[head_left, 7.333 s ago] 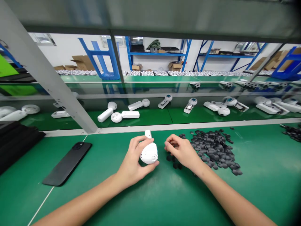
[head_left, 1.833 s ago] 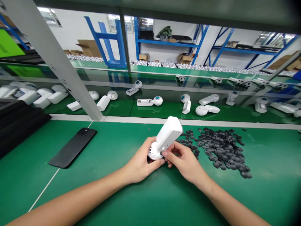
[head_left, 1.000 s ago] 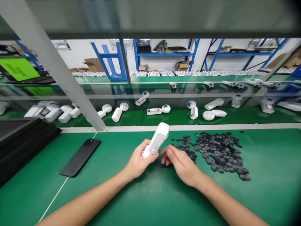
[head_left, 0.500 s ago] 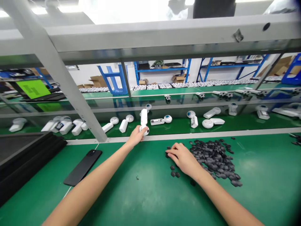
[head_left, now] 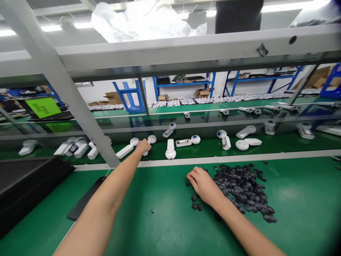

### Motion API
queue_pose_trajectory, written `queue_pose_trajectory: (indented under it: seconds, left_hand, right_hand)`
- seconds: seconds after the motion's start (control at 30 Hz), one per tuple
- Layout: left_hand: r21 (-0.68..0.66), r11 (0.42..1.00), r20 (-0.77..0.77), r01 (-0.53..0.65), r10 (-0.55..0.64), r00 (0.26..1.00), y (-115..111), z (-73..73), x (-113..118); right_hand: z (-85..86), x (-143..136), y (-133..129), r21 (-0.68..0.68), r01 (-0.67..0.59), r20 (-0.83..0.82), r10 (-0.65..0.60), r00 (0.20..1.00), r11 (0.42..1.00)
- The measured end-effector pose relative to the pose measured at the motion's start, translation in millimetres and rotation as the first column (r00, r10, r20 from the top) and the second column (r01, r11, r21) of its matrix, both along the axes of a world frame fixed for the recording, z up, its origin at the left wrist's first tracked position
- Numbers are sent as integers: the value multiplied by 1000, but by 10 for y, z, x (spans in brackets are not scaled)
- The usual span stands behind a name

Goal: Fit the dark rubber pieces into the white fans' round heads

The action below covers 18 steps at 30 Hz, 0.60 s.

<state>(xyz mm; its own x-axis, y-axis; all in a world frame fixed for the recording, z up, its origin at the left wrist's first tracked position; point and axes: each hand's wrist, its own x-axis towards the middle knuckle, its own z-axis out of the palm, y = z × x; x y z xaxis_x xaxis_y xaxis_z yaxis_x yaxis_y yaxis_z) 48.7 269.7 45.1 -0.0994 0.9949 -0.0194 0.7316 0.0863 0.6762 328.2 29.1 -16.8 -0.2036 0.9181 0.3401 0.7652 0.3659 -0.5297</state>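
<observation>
While the left hand (head_left: 144, 146) is covering part of a white device (head_left: 152, 139) beyond the pale rail (head_left: 202, 161), its grip is not showing clearly. Beside black pieces (head_left: 241, 186) lying on the green worktop (head_left: 165, 231), the right hand (head_left: 204, 185) is bringing its fingertips close; whether it is pinching one, I cannot tell.

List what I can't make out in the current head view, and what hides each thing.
In the head view:
Left hand: its back hides whether it grips the white device beneath it.
Right hand: its fingers hide whether it holds one of the black pieces.
Black phone: partly covered by the left forearm.
White unit at far right: cut off by the picture's edge.
Green sheet: its marking is too small and blurred to read.
</observation>
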Motion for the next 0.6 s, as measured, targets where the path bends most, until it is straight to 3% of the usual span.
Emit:
queue_pose_trajectory:
  seconds: [0.13,0.23,0.33,0.43,0.53,0.6]
  left_hand:
    - [-63,998,191,29,-16,982,-61,95,30]
    - [-77,987,394,143,-102,913,-293,84,188]
    - [-73,947,582,311,-213,784,-748,-9,361]
    - [-90,873,714,480,-279,642,-1366,-172,473]
    - [-101,814,791,572,-284,543,-1945,-381,510]
    - [-99,778,854,621,-254,455,-2210,-512,506]
  right_hand:
    - [56,55,-1,-53,64,-135,-71,988,997]
    - [119,126,-43,-129,79,-256,-111,960,988]
    - [204,145,-102,-221,37,-506,-148,850,974]
    - [295,71,-181,-256,-65,-675,-131,726,964]
    - [354,-81,-292,-230,-180,-685,-28,728,956]
    - [361,-200,-366,-206,-221,-655,34,755,953]
